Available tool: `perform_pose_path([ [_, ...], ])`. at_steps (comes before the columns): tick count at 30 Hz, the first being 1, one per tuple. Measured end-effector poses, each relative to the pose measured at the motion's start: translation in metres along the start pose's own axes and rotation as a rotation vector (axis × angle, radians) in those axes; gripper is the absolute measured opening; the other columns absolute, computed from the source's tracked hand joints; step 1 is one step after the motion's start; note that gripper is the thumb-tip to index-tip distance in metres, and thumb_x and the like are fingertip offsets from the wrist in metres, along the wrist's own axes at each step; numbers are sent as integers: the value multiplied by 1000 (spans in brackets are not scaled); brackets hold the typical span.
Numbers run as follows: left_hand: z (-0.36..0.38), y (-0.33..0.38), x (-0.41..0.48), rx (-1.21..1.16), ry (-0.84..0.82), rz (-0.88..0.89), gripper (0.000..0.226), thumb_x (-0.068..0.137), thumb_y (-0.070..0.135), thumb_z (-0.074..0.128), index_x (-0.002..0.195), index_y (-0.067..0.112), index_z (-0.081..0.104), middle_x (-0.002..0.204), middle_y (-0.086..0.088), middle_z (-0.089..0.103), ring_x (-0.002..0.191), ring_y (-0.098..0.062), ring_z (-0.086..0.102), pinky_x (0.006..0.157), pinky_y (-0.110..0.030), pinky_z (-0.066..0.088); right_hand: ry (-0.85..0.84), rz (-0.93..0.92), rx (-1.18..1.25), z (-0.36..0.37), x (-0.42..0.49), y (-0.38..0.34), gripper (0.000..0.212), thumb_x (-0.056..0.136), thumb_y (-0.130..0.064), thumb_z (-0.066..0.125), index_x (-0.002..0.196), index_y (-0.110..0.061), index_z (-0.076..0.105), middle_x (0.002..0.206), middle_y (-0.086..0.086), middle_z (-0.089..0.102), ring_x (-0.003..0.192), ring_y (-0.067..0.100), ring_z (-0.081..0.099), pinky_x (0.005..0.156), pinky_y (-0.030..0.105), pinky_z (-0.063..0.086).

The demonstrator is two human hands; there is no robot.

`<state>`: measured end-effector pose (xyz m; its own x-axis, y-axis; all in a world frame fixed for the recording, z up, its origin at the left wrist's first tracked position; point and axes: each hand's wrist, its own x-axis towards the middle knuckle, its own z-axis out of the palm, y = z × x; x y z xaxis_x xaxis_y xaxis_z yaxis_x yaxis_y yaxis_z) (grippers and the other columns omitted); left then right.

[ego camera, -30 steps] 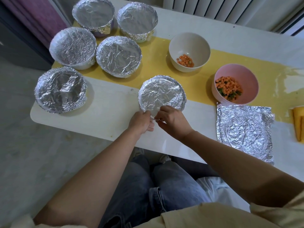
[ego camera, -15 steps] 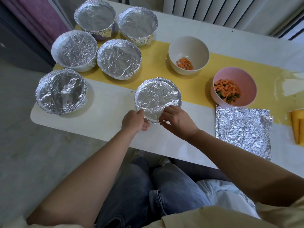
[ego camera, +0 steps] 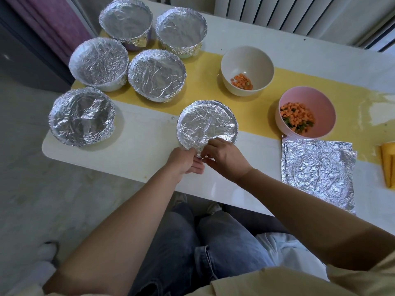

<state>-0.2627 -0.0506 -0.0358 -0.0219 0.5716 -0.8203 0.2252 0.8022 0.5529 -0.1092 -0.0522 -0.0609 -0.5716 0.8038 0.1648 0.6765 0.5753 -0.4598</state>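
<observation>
The foil-wrapped plate (ego camera: 206, 122) is parked half on the yellow strip (ego camera: 254, 112) that runs across the table (ego camera: 132, 150), far rim over the strip's near edge, near rim out on the white top. That near rim is being pinched from both sides. The left hand (ego camera: 185, 160) is curled, with the thumb on the foil edge and the fingers tucked underneath. The right hand (ego camera: 227, 159) is bent over, with its fingertips nipped onto the same crinkled edge, so the two hands are pretty much touching. Neither is spread open at all. Five foil-lined bowls (ego camera: 157, 74) are clustered at the strip's left end, some on it and one just off its near side. Further right on the strip a cream bowl (ego camera: 245, 54) with a little diced carrot is set, then a pink bowl (ego camera: 316, 97) with carrot and green bits at the strip's near edge. A flat foil sheet (ego camera: 318, 169) is laid just off the strip's near side, right beside the pink bowl.
</observation>
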Motion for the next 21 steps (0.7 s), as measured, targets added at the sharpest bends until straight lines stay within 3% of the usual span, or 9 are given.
perform_pose_path([
  [3,-4,4,-3,5,-12,-7,40,101,16,40,106,-17,63,82,-21,72,51,-23,70,44,-19,51,-22,-7,-16,-5,-5,5,19,72,-10,79,83,-7,64,80,8,60,73,28,57,63,33,47],
  [6,-8,7,-5,21,-18,5,40,103,17,39,108,-15,61,79,-17,70,47,-19,68,43,-20,51,2,-15,-34,-8,-7,10,13,74,-3,76,76,-8,63,76,6,58,70,27,55,62,33,45],
  [9,-7,3,-2,84,25,7,42,100,25,41,101,-6,69,80,-11,75,66,-23,74,80,-32,56,26,-23,-39,-7,-6,10,13,77,1,72,71,-7,63,74,6,58,68,27,55,59,33,45],
  [11,-5,0,-1,74,59,-10,44,97,32,44,96,-2,72,82,-10,76,75,-25,74,90,-35,51,28,-21,-40,-5,-4,8,12,78,1,69,71,-7,63,74,6,58,68,27,56,58,34,46],
  [14,-1,-3,-2,16,59,-20,40,94,30,48,99,-3,72,83,-11,76,74,-23,75,80,-30,51,27,-7,-33,-2,-1,5,16,85,-9,55,72,-7,63,73,7,58,67,27,56,57,34,47],
  [17,2,-3,0,-31,77,-13,34,96,17,45,104,-7,67,85,-14,75,62,-21,72,55,-20,50,31,-18,-24,2,0,1,25,86,-16,46,71,-7,63,71,7,57,66,27,56,54,33,46],
  [18,2,-3,1,-33,85,-13,34,97,17,44,104,-8,66,85,-14,75,61,-21,72,53,-19,50,30,-14,-23,2,-1,0,26,86,-16,46,70,-7,64,71,7,57,66,27,56,54,32,46],
  [21,1,-2,1,15,80,-12,36,96,24,46,99,-3,70,81,-10,76,69,-22,74,74,-29,52,42,11,-18,2,-1,0,23,85,-15,48,71,-8,66,71,5,58,67,26,58,54,31,46],
])
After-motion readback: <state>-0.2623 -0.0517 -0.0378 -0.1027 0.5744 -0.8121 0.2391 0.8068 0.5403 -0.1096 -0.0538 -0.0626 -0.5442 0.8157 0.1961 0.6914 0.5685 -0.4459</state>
